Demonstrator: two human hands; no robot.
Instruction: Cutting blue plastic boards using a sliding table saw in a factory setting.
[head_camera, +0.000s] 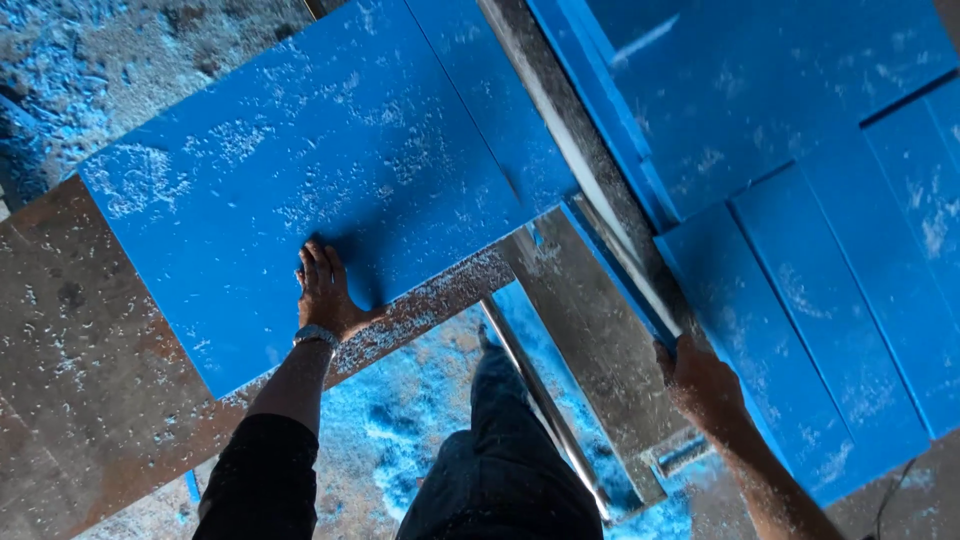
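Fingers (322, 262) of left hand (328, 297) flat, spread on big blue dusty plastic sheet (300, 170); right hand (700, 382) grips narrow blue plastic strip (618, 268). Slick shavings could let sheet slip.

A workshop for cutting sheet material. Blue boards (330, 190) lie on a worn metal saw table (90, 330). Blue shavings (400, 430) cover the floor below the fingers.

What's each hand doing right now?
Left hand: open, flat on the blue board.
Right hand: closed on the thin blue strip by the metal rail.
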